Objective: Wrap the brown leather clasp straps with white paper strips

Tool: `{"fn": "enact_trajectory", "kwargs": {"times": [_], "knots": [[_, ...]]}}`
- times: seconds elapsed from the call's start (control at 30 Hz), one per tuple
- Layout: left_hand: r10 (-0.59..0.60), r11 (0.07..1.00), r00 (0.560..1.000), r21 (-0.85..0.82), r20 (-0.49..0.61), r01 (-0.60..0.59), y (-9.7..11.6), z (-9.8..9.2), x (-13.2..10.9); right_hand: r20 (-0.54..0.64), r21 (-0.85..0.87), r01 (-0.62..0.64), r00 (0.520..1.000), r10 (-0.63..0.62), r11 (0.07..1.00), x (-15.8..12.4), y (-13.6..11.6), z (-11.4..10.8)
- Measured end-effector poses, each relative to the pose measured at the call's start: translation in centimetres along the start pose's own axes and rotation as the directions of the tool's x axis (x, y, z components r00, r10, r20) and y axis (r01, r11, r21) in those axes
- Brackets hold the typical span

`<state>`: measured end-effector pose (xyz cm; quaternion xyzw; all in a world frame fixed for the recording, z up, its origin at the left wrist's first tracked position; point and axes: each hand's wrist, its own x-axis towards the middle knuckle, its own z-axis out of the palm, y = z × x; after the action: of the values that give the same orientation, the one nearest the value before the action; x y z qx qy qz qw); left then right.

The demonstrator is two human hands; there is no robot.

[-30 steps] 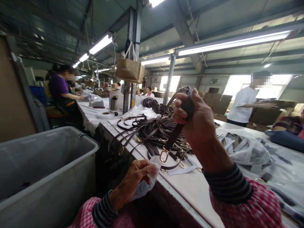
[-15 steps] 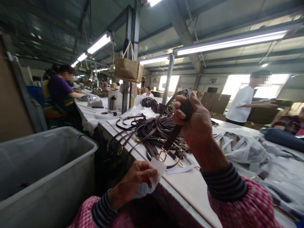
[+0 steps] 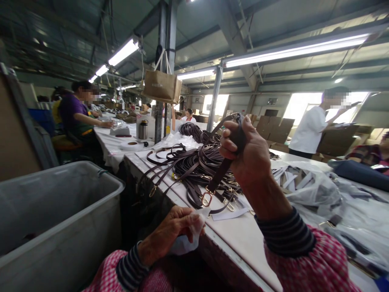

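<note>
My right hand (image 3: pixel 246 152) is raised above the table, its fingers wrapped round a dark brown bag strap (image 3: pixel 221 175) bunched in the fist. The strap's lower end hangs down, with a gold metal clasp (image 3: pixel 207 198) on it. Lower and to the left, my left hand (image 3: pixel 172 231) pinches a thin, translucent white sheet (image 3: pixel 187 242), perhaps a small plastic bag. The sheet's upper edge lies just below the clasp; whether they touch I cannot tell. Behind the hands spreads a large heap of similar straps (image 3: pixel 194 164) with gold clips.
A large grey bin (image 3: pixel 60 219) stands at left beside the white table (image 3: pixel 240 247). Clear plastic wrap (image 3: pixel 316 190) covers the table's right side. A metal flask (image 3: pixel 142 130) and a tape roll (image 3: pixel 131 145) sit farther back. Other people work left and right.
The white sheet in my left hand has crumpled and its upper edge has folded over. My right hand keeps its grip on the strap. The co-worker at right has raised an arm.
</note>
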<state>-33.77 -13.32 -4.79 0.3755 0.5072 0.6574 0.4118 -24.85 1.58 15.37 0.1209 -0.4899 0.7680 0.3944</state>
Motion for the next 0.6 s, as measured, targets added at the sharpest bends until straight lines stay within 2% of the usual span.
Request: {"fn": "enact_trajectory", "kwargs": {"times": [0.13, 0.3, 0.4, 0.6], "knots": [[0.000, 1.000, 1.000, -0.003, 0.005, 0.000, 0.32, 0.25, -0.08, -0.014, -0.003, -0.020, 1.000, 0.020, 1.000, -0.12, 0.00, -0.19], [0.085, 0.996, 0.994, 0.006, -0.072, -0.085, 0.77, 0.35, 0.06, -0.041, 0.018, -0.018, 0.999, 0.019, 1.000, -0.37, -0.10, 0.00], [0.092, 0.996, 0.991, 0.025, -0.100, -0.090, 0.67, 0.29, 0.31, -0.062, 0.028, -0.023, 0.998, 0.024, 0.999, -0.60, -0.24, 0.13], [0.110, 0.993, 0.986, 0.047, -0.128, -0.105, 0.39, 0.24, 0.73, -0.036, 0.014, -0.050, 0.998, 0.050, 0.999, -0.87, -0.27, -0.11]]}}
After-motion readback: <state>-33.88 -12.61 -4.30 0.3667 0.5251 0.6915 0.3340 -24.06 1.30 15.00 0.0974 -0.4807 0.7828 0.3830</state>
